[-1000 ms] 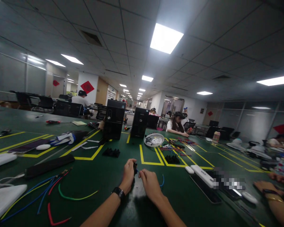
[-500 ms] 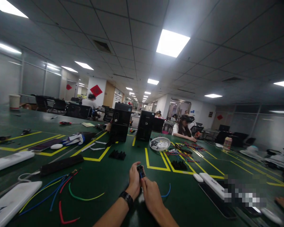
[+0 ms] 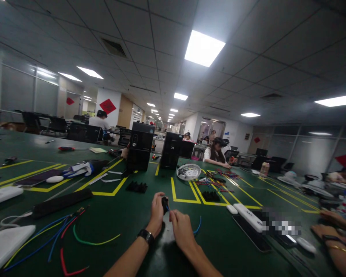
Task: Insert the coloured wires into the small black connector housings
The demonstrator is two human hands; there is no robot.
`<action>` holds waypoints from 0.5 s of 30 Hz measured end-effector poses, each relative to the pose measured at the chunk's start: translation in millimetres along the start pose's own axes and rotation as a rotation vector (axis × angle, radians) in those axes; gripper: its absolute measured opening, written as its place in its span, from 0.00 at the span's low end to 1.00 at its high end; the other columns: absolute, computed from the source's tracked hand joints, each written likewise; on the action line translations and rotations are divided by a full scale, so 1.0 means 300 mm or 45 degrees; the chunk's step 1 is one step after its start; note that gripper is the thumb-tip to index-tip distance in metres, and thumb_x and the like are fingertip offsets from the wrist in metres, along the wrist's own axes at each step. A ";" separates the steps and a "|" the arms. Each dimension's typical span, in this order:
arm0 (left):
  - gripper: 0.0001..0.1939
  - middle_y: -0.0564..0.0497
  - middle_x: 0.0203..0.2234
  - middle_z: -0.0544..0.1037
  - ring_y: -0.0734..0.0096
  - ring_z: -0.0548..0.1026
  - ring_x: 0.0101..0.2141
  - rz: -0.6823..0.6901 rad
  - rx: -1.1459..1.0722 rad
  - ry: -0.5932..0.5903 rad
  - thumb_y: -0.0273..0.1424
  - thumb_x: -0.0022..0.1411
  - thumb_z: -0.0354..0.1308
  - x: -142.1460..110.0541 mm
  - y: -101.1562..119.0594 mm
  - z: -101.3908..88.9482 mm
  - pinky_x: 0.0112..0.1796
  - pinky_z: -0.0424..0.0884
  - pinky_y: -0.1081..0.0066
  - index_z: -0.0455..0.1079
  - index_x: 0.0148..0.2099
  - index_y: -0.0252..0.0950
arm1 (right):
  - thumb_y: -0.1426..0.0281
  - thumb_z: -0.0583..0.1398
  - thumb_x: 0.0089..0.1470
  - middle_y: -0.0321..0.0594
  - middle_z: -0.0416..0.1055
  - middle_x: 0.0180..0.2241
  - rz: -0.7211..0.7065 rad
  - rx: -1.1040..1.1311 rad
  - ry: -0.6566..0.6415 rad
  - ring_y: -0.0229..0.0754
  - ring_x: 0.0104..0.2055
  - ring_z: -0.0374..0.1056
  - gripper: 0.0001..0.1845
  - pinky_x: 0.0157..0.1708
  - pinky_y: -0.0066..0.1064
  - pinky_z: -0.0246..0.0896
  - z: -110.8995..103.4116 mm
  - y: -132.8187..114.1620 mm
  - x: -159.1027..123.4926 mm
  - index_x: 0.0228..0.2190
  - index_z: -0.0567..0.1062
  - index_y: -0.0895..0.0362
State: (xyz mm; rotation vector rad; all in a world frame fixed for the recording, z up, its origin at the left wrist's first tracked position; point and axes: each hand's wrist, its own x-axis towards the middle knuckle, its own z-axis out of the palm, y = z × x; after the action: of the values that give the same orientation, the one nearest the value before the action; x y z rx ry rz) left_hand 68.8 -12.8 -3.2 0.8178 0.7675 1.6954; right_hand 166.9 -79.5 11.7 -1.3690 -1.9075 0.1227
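The right hand (image 3: 181,229) is easing back from the block (image 3: 164,206), its grip pinching the wire (image 3: 167,208) now showing between, while the left hand (image 3: 156,212) is holding the block over the near tabletop (image 3: 127,215)

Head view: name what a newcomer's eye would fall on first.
Probably the glaring ceiling panel above centre, then the two black boxes standing side by side on the green table. At lower centre, the left hand holds a small black part, and the right hand pinches a blue wire beside it.
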 end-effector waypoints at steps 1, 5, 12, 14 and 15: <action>0.12 0.54 0.24 0.71 0.73 0.70 0.24 0.074 0.085 -0.009 0.38 0.54 0.51 0.001 0.003 -0.004 0.26 0.65 0.73 0.63 0.38 0.37 | 0.66 0.46 0.63 0.38 0.72 0.23 0.003 0.014 0.025 0.37 0.27 0.68 0.23 0.29 0.26 0.51 -0.007 0.007 0.005 0.23 0.72 0.57; 0.11 0.53 0.25 0.71 0.72 0.70 0.26 0.193 0.244 -0.033 0.37 0.54 0.52 0.000 0.009 -0.010 0.27 0.64 0.74 0.65 0.37 0.37 | 0.66 0.46 0.63 0.37 0.71 0.22 0.020 0.089 0.081 0.36 0.27 0.68 0.22 0.30 0.25 0.51 -0.024 0.022 0.013 0.22 0.71 0.57; 0.13 0.55 0.22 0.71 0.74 0.68 0.18 -0.114 -0.030 -0.040 0.36 0.55 0.47 -0.012 -0.019 0.011 0.21 0.63 0.74 0.59 0.42 0.38 | 0.67 0.46 0.63 0.38 0.72 0.23 0.016 0.015 -0.146 0.37 0.26 0.67 0.21 0.27 0.25 0.51 0.022 0.005 -0.019 0.25 0.72 0.57; 0.13 0.55 0.21 0.71 0.74 0.68 0.17 -0.157 -0.067 -0.010 0.36 0.55 0.47 -0.012 -0.022 0.011 0.21 0.63 0.74 0.59 0.42 0.38 | 0.67 0.46 0.63 0.38 0.72 0.24 0.012 -0.011 -0.162 0.37 0.25 0.67 0.21 0.27 0.26 0.50 0.026 0.000 -0.021 0.25 0.72 0.57; 0.13 0.55 0.21 0.71 0.74 0.68 0.17 -0.134 -0.050 -0.012 0.36 0.55 0.47 -0.011 -0.022 0.008 0.21 0.63 0.74 0.59 0.42 0.38 | 0.67 0.45 0.64 0.38 0.72 0.24 0.010 -0.022 -0.148 0.38 0.25 0.67 0.22 0.27 0.26 0.50 0.023 -0.001 -0.019 0.25 0.72 0.57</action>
State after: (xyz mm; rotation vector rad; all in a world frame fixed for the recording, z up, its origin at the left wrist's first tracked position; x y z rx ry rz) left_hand 75.0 -14.3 -7.5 0.7447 0.7557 1.6069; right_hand 163.2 -82.1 4.2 -1.4075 -2.0032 0.1938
